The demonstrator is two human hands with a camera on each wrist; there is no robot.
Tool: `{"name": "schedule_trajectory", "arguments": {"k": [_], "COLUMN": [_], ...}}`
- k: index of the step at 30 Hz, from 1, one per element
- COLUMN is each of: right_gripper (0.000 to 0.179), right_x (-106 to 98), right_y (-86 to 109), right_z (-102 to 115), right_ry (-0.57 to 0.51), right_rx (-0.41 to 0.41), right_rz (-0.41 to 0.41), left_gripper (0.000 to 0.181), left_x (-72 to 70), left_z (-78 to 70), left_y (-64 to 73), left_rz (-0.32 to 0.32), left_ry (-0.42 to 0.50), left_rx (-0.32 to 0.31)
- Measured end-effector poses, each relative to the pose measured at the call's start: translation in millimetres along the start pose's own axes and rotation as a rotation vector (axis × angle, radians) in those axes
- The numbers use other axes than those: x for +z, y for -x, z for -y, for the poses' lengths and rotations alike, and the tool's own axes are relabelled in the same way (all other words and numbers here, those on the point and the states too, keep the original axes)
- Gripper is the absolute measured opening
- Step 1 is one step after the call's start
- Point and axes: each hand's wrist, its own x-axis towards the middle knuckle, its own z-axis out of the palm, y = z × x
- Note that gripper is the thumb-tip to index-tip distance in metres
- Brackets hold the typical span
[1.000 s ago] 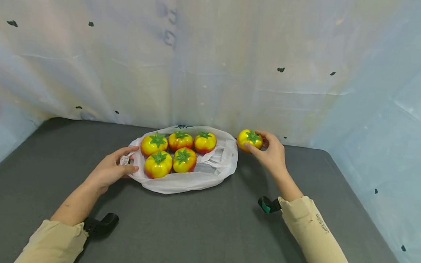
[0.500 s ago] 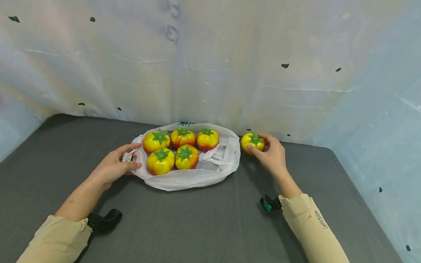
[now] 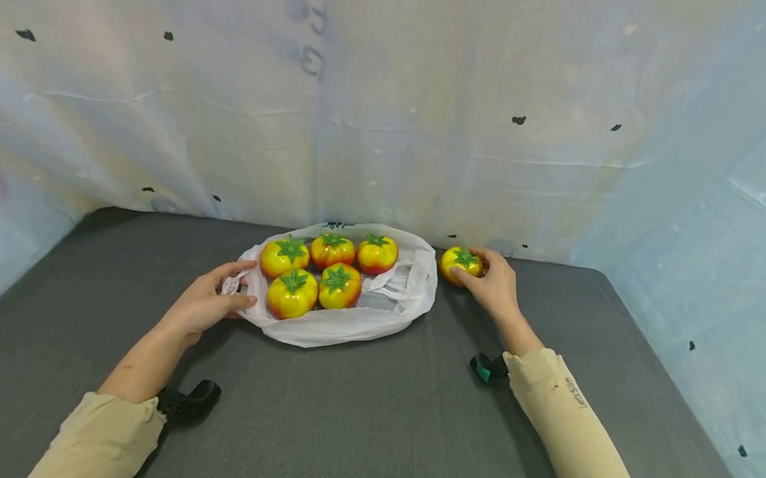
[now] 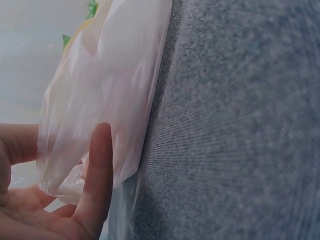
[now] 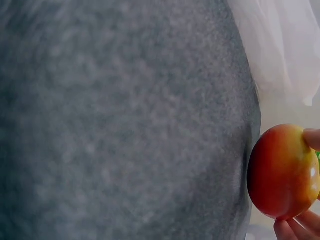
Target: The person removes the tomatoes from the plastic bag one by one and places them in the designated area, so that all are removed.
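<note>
A white plastic bag (image 3: 344, 332) lies with its mouth spread wide, and several yellow-red tomatoes (image 3: 292, 294) with green leaf tops sit inside. At its left end my left hand (image 3: 204, 301) holds the bag, thumb and fingers on either side of the crumpled plastic; the left wrist view shows the fingers (image 4: 100, 170) against the bag wall. Just right of the bag, my right hand (image 3: 495, 282) grips another tomato (image 3: 458, 264) between thumb and fingers. In the right wrist view this tomato (image 5: 282, 172) is at the table surface, its red underside showing.
A dark grey table (image 3: 359, 420) spreads under both arms. Behind it hangs a pale sheet wall (image 3: 390, 122) with dark marks, close to the bag and the held tomato. A bluish sheet (image 3: 716, 288) stands along the right side.
My right hand has lowered the tomato toward the table beside the bag. The left hand and the bag keep their places; the view shifted slightly early on.
</note>
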Motion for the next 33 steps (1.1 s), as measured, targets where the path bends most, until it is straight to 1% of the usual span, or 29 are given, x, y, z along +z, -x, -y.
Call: {"name": "schedule_trajectory", "arguments": {"k": [4,9,12,13,16,19,20,24,33], "right_gripper": [0.056,0.058,0.063,0.064,0.068,0.066,0.066,0.066,0.067], "right_x": [0.7,0.8,1.1,0.8,-0.1,-0.9,-0.8,-1.6,-11.7], "right_y": [-1.5,-1.5,-1.5,-0.7,0.0,-0.8,-1.9,-4.0,-2.0], "right_z": [-2.2,-4.5,-5.7,-4.8,-2.9,-2.3,-3.4,-5.2,-4.4], "right_ry": [0.003,-0.01,-0.023,-0.016,-0.028,-0.035,-0.046,-0.037,-0.033], "right_rx": [0.02,0.025,0.022,0.015,0.023,0.043,0.056,0.067,0.084], "right_rz": [0.008,0.014,0.017,0.006,0.011,0.024,0.04,0.064,0.075], "left_gripper": [0.071,0.071,0.072,0.072,0.071,0.071,0.071,0.071,0.072], "left_x": [-0.6,-1.0,-1.2,-1.2,-1.0,-0.9,-0.8,-0.8,-1.0], "left_z": [0.1,0.1,0.3,0.4,0.2,-0.1,-0.1,-0.5,-1.0], "left_y": [-0.4,0.0,0.5,0.6,0.5,0.3,0.2,-0.3,-0.1], "left_rz": [0.001,0.011,0.017,0.017,0.014,0.012,0.011,0.009,0.015], "left_ry": [-0.009,-0.003,0.005,0.007,0.003,-0.006,-0.009,-0.013,-0.005], "left_rx": [-0.005,-0.001,0.001,0.001,0.002,-0.002,-0.002,-0.001,0.001]}}
